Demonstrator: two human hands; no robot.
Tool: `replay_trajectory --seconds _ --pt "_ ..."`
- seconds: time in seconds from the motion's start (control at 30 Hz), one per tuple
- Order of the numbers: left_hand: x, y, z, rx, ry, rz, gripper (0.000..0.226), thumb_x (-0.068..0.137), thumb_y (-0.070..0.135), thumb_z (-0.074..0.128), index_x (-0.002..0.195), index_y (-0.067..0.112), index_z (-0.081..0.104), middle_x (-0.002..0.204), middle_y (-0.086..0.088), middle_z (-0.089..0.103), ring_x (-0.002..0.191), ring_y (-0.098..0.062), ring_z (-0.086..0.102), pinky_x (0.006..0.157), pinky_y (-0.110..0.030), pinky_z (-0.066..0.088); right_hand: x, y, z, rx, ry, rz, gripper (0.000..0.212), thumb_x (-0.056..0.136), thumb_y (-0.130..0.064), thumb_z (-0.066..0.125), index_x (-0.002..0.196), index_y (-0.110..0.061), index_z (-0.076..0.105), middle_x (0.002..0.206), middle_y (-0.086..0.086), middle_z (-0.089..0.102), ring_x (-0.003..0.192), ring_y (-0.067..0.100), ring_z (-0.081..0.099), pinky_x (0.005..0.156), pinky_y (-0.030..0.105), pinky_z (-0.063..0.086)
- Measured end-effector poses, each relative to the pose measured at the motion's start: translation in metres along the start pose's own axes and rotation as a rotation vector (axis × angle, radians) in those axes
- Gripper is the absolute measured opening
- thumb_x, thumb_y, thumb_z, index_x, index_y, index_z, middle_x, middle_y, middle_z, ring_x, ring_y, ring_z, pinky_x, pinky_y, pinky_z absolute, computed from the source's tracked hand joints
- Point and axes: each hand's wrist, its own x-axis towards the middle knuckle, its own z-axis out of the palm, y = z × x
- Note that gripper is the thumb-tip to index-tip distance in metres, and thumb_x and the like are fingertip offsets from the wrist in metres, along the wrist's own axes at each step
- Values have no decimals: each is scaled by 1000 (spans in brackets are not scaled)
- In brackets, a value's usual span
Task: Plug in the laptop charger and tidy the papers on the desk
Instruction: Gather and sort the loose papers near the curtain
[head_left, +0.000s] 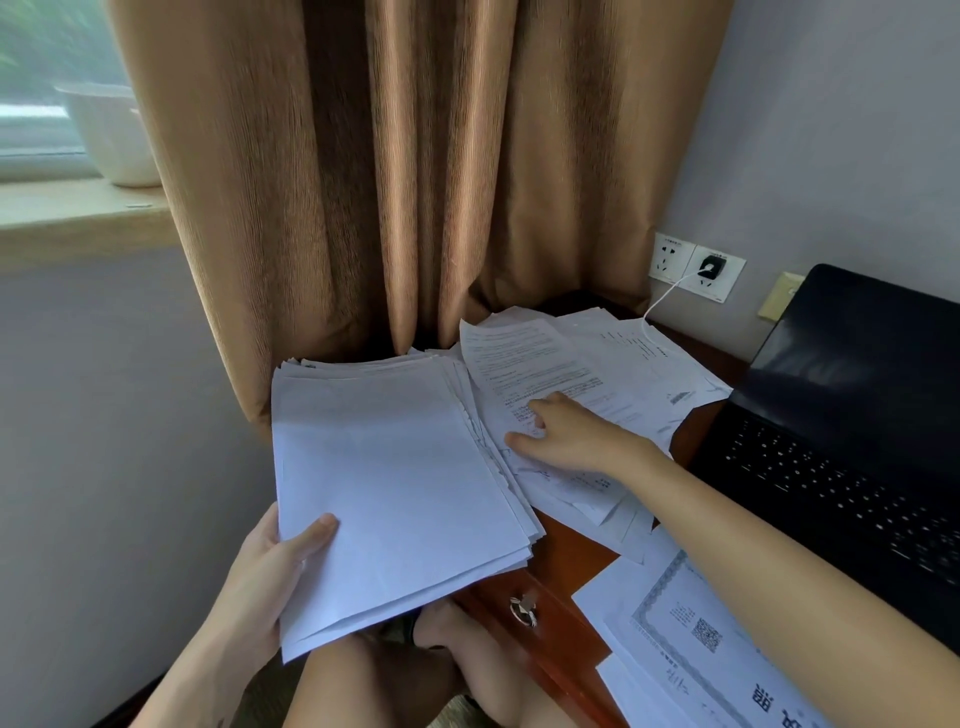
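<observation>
My left hand (270, 566) grips the near left corner of a thick stack of white papers (395, 478), thumb on top, held over the desk's left edge. My right hand (566, 436) reaches across loose printed sheets (561, 364) spread on the desk, its fingers curled onto one sheet. A black charger plug (707, 268) sits in the right wall socket, and its white cable (655, 306) runs down onto the papers. The black laptop (852, 415) stands open at the right.
A reddish wooden desk (566, 556) has a drawer with a metal handle (523, 609). More sheets, one a bordered certificate (696, 634), lie at the near right. A tan curtain (415, 182) hangs behind. A second wall socket (670, 257) has nothing in it. My bare knees are below.
</observation>
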Motion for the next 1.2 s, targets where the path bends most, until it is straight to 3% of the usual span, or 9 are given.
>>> replay_trajectory --seconds 0.03,0.13,0.3,0.47,0.63,0.8,0.97,1.1,1.2 --pt "0 0 0 -2 -1 0 27 99 11 68 119 28 64 106 -4 80 96 -37 76 93 -60 57 -4 0 -3 -63 -36 -25 46 95 -59 54 134 -36 48 130 -3 41 125 17 36 105 31 32" --pt "0 -2 -1 -5 -7 -1 28 99 11 68 121 28 64 107 -4 80 98 -37 76 94 -61 56 -14 11 -7 -243 -123 -88 79 93 -60 56 159 -34 22 163 -11 19 149 18 12 119 37 14" --pt "1 -3 -2 -2 -13 7 28 99 12 67 119 30 64 105 -3 80 96 -36 76 92 -59 58 -24 35 -3 -291 -45 -152 82 93 -68 53 160 -29 25 168 -11 16 152 13 12 122 35 12" --pt "1 -4 -2 -1 -18 8 30 99 12 68 121 31 64 108 -3 80 96 -37 76 91 -60 58 -28 37 8 -475 108 -282 64 101 -58 41 149 -14 45 150 0 49 137 21 42 111 37 38" --pt "1 -4 -3 1 -21 -1 27 99 14 68 120 30 63 107 -4 80 96 -37 76 90 -60 58 -30 43 11 -376 129 -297 46 107 -42 41 139 -12 56 139 3 57 129 22 49 107 39 43" --pt "-1 -3 -3 2 -33 1 25 100 16 67 121 29 63 107 -4 80 94 -35 77 87 -55 59 -27 54 21 -430 258 -349 26 102 -9 53 125 -4 63 111 9 68 102 27 62 81 44 55" --pt "-3 -2 -3 -13 -54 -5 27 100 18 67 124 28 63 111 -5 79 97 -36 77 91 -60 58 -36 37 20 -122 550 -205 15 102 -8 53 111 -4 65 74 -2 56 68 18 51 58 31 43" --pt "-5 1 -1 -18 -59 -4 24 100 18 66 122 28 63 110 -5 79 97 -36 77 92 -60 58 -58 -11 18 299 560 -208 29 105 -17 52 133 -11 59 106 -6 63 88 4 59 76 7 47" --pt "-7 3 0 -36 -47 1 21 102 22 65 122 28 64 111 -7 79 96 -36 77 93 -60 57 -72 -51 28 336 467 -320 37 105 -16 54 141 -12 56 125 -5 64 100 0 61 86 1 41"
